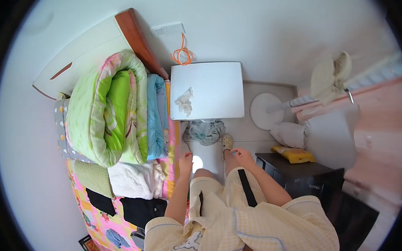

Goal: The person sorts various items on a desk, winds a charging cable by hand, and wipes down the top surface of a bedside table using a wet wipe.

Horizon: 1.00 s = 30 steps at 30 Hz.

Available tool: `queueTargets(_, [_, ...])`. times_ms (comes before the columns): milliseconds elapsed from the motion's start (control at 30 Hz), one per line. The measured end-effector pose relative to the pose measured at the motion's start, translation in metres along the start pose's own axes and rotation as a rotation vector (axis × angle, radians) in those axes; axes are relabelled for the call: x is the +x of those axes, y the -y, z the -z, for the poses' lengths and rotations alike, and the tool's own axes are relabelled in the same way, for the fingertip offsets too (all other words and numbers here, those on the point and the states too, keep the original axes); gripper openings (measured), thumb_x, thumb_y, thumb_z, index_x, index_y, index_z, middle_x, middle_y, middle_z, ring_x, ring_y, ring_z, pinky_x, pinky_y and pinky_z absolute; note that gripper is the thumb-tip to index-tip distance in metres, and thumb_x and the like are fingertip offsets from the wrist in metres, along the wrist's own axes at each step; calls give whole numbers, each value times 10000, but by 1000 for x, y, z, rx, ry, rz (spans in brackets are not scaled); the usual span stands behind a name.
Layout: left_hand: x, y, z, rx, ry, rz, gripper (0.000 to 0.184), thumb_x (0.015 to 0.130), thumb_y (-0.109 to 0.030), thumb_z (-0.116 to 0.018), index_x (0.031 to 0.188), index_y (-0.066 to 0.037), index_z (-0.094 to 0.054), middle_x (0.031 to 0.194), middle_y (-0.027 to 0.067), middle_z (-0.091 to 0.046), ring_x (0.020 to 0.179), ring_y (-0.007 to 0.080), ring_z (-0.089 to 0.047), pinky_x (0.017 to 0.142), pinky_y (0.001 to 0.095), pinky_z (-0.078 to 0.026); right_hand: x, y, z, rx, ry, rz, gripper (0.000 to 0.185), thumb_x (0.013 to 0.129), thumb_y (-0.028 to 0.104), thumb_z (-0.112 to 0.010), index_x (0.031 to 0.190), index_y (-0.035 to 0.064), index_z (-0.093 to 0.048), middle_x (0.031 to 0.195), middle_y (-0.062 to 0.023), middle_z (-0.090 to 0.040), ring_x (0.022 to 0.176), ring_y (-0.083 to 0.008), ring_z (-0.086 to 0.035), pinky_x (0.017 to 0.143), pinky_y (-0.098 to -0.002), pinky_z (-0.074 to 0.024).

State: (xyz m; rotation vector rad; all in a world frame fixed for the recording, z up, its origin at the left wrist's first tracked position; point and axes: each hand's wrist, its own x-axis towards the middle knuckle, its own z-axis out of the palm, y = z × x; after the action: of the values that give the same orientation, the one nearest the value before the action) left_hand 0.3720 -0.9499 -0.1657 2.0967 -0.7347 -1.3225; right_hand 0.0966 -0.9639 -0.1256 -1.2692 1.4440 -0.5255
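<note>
My left hand [186, 162] hangs in front of my legs beside the bed's edge, its fingers curled in. Nothing shows in it. My right hand [243, 157] is held over my right leg, fingers drawn together. A small blue spot shows at its fingertips, too small to name. Ahead of both hands stands a white-topped bedside table [213, 87] with a crumpled pale tissue or wrapper [184, 103] on it. Grey and clear plastic bags [204, 132] lie on the floor at its front, close to my yellow clog [227, 141].
Left, the bed [85, 200] carries a folded green quilt [113, 113], a blue quilt [155, 116], a white towel [131, 180] and dark clothes. Right are a round white stand base [267, 111], a dark cabinet [297, 170] with a yellow packet [293, 154], and a pink curtain [377, 149].
</note>
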Motion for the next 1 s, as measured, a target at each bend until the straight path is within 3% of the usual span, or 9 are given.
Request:
queueTargets(67, [58, 23, -6, 117, -78, -224, 169, 752, -84, -509, 891, -11, -575, 745, 125, -592, 680, 223, -585, 622, 320, -469, 37, 5, 7, -74, 5, -24, 158, 774, 97, -488, 898, 69, -584, 701, -94, -552, 610, -200, -521, 589, -303, -429])
queueTargets(167, [92, -33, -10, 37, -139, -211, 191, 736, -55, -501, 908, 6, -561, 777, 163, -592, 714, 277, -580, 672, 346, -445, 86, 0, -2, -45, -18, -31, 157, 771, 78, -496, 903, 68, -581, 730, -96, -562, 628, -189, -533, 591, -287, -434])
queueTargets(333, [183, -74, -9, 425, -283, -386, 306, 725, -24, -514, 1030, -28, -512, 934, 158, -545, 858, 286, -534, 733, 349, -428, 152, -3, -39, 35, -2, -73, 157, 771, 63, -507, 915, 57, -571, 760, -98, -580, 660, -178, -550, 615, -284, -442])
queueTargets(533, [295, -71, -23, 376, -200, -660, 411, 678, 26, -551, 1075, -65, -500, 985, 168, -509, 830, 295, -513, 720, 372, -431, 252, 5, -94, 26, 17, -114, 217, 771, 70, -517, 987, 61, -532, 816, -108, -577, 660, -189, -550, 625, -281, -442])
queueTargets(600, [314, -70, -24, 385, -113, -536, 348, 686, 17, -546, 1027, -56, -529, 944, 171, -531, 813, 293, -524, 718, 349, -436, 294, 8, -117, 84, 8, -209, 273, 760, 74, -537, 1031, 75, -503, 879, -118, -571, 719, -202, -553, 665, -289, -443])
queueTargets(700, [315, -74, -25, 267, -26, -336, 228, 736, 3, -520, 958, -33, -551, 830, 108, -561, 731, 209, -536, 678, 282, -430, 332, 12, -159, 114, -106, -22, 324, 740, 71, -557, 1055, 86, -481, 896, -122, -561, 768, -218, -540, 694, -300, -441])
queueTargets(767, [307, -89, -27, -76, 38, -289, 143, 792, -15, -480, 913, -12, -556, 716, 22, -543, 634, 116, -493, 614, 230, -406, 349, 21, -168, -179, 60, 49, 359, 718, 57, -569, 1062, 87, -471, 896, -121, -543, 810, -244, -527, 709, -311, -438])
queueTargets(900, [298, -86, -27, -347, -50, -266, 119, 834, -37, -453, 891, 0, -551, 683, -19, -500, 589, 52, -415, 542, 194, -355, 353, 14, -164, -70, 19, 132, 339, 702, 29, -558, 1029, 79, -486, 870, -125, -527, 774, -258, -534, 672, -321, -448])
queueTargets(1000, [290, -96, -28, -567, -190, -153, 111, 849, -73, -451, 809, -15, -536, 647, -21, -476, 549, 39, -379, 503, 186, -320, 341, 23, -133, 120, -50, -79, 268, 697, 0, -534, 957, 67, -519, 868, -122, -522, 752, -257, -544, 636, -327, -454])
